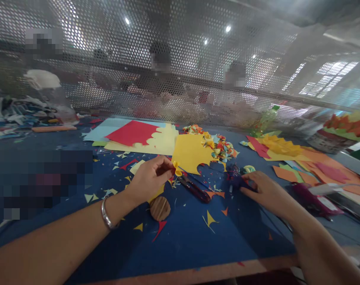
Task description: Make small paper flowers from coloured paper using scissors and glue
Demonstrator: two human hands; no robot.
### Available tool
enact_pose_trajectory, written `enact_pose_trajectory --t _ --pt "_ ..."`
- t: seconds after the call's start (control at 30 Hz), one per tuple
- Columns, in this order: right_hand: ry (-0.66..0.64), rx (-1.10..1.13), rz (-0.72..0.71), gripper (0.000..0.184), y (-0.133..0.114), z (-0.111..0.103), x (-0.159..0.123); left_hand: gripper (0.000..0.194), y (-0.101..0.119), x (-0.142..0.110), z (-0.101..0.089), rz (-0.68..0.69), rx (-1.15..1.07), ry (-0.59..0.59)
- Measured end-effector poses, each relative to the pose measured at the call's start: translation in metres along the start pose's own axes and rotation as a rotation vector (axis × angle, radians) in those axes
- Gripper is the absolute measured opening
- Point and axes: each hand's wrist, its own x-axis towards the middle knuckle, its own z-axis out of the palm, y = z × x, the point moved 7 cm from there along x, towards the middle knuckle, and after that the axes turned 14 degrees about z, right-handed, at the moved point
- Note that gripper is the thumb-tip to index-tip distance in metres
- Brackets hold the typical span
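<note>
My left hand (152,176), wearing a silver bangle (107,213), pinches a small yellow paper flower (177,169) between thumb and fingertips. Just below it lie scissors with dark handles (198,192), beside a thin blue stick (194,178). A round striped wooden disc (160,208) sits closer to me. My right hand (258,186) closes around the near end of a dark blue-purple tool (235,180), whose exact kind is unclear. Behind the flower, a yellow sheet (190,152) has scalloped cut edges. Small multicoloured paper flowers (223,147) are heaped at its right.
Red (132,132) and pale yellow sheets (159,141) lie at the back. Paper scraps (209,217) litter the blue table (182,245). At right are orange sheets (331,170), a magenta device (316,202), a basket (328,140) and a green-capped bottle (264,120). A perforated screen (182,79) stands behind.
</note>
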Motion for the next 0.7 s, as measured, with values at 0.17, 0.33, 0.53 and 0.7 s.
enact_pose_trajectory --t 0.17,0.33,0.53,0.7 --pt "-0.080 0.129 0.069 0.041 0.002 -0.002 -0.001 0.007 0.003 0.000 0.001 -0.020 -0.012 -0.015" --pt "-0.173 0.377 0.170 0.046 0.006 -0.006 -0.012 0.007 0.000 -0.002 0.005 -0.067 -0.080 -0.032" --pt "-0.044 0.688 0.373 0.036 0.026 -0.005 -0.022 0.006 0.000 -0.002 0.008 -0.076 -0.131 -0.034" --pt "-0.029 0.694 0.402 0.030 0.030 -0.001 -0.022 0.007 -0.002 -0.003 0.011 -0.081 -0.145 -0.049"
